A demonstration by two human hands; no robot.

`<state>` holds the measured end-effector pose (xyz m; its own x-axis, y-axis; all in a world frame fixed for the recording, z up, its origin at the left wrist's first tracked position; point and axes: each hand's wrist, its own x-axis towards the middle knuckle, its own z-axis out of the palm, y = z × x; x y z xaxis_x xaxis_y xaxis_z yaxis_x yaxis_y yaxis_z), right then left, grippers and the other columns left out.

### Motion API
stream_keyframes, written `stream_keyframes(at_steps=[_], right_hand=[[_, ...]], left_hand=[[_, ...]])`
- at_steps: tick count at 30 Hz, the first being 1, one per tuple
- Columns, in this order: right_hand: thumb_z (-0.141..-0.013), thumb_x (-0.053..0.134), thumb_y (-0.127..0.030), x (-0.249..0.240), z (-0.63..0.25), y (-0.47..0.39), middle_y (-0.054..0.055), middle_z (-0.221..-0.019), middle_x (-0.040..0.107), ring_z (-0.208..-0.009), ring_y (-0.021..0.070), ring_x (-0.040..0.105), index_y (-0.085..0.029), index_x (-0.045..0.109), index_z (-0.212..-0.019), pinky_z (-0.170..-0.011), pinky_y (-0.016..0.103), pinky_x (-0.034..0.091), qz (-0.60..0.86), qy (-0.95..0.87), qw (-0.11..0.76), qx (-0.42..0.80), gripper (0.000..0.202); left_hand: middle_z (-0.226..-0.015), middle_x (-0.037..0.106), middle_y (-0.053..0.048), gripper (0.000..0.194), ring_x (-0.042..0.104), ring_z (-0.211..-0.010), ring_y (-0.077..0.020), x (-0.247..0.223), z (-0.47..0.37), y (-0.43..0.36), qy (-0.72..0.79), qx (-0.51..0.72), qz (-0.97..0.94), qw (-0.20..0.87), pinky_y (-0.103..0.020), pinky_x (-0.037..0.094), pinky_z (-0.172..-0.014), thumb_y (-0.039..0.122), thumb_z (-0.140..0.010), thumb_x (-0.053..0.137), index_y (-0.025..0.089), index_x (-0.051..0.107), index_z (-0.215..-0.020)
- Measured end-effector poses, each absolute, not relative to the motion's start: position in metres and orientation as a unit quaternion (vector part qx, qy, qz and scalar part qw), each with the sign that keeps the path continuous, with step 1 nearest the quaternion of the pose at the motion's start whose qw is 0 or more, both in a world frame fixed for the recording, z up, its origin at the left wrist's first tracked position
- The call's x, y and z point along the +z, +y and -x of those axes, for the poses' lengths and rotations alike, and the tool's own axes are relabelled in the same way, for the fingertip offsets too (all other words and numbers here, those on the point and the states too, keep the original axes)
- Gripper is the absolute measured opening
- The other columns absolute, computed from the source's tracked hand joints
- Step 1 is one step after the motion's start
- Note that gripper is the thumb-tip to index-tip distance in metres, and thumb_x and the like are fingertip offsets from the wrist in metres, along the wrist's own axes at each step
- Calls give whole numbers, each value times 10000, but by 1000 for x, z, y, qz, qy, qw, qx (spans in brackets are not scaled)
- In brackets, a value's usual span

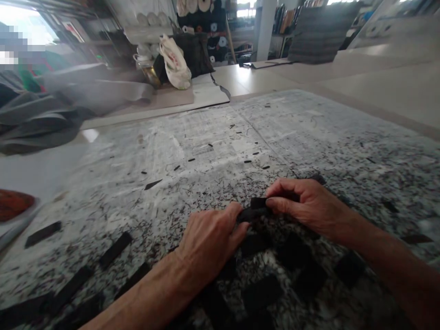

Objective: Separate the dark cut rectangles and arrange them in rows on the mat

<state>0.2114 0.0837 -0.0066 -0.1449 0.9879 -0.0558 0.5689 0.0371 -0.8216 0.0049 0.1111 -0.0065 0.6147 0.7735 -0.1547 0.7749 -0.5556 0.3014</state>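
Observation:
My left hand is closed on the left end of a small black fabric piece, thumb and forefinger at its edge. Just to the right, my right hand pinches another black fabric piece between thumb and fingers. The two pieces meet or overlap between my hands; the exact fold is too dark to make out. Below them, several loose black rectangular pieces lie on the speckled table surface, some partly hidden by my left forearm.
More black strips lie at the lower left, near an orange-brown object. Tiny dark scraps dot the table. Farther back are grey fabric, a white bag, a dark stack of material and shelves with rolls.

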Motion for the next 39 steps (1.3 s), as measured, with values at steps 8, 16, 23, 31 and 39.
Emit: stream_keyframes(at_steps=[8, 16, 23, 31, 39], right_hand=[[-831, 545, -301, -6, -204, 77, -30, -654, 584, -585, 124, 511, -202, 609, -784, -520, 215, 374, 592, -649, 276, 391, 127], [-841, 544, -256, -1, -168, 65, -61, -655, 581, -599, 100, 508, -225, 621, -755, -530, 195, 362, 568, -654, 223, 448, 119], [-840, 533, -262, -7, -159, 70, -56, -668, 588, -597, 110, 519, -229, 629, -770, -535, 216, 362, 583, -677, 189, 408, 124], [-845, 540, -217, -7, -156, 74, -69, -685, 625, -625, 104, 559, -230, 643, -773, -572, 206, 382, 576, -689, 178, 404, 127], [-851, 554, -205, -9, -154, 75, -79, -741, 663, -684, 107, 603, -251, 663, -815, -617, 190, 411, 578, -686, 166, 409, 124]], left_hand=[[-614, 651, 35, 240, 640, -554, -198, -7, 15, 102, 448, -2, -879, 164, -286, 373, -520, 369, -865, 434, 263, 564, -1037], [-758, 712, 27, 289, 675, -636, -190, -8, 45, 85, 451, 15, -866, 217, -283, 455, -565, 335, -863, 467, 279, 540, -1137], [-682, 710, 55, 259, 659, -545, -131, -8, 59, 86, 457, 127, -861, 182, -213, 446, -482, 221, -864, 456, 255, 584, -1087], [-549, 580, 40, 320, 538, -415, -121, -12, 62, 65, 261, 166, -951, 5, -234, 397, -360, 75, -879, 297, 80, 518, -1110], [-548, 532, 85, 385, 514, -432, -105, -17, 55, 55, 276, 149, -946, -81, -243, 434, -363, 100, -801, 536, 85, 501, -1184]])
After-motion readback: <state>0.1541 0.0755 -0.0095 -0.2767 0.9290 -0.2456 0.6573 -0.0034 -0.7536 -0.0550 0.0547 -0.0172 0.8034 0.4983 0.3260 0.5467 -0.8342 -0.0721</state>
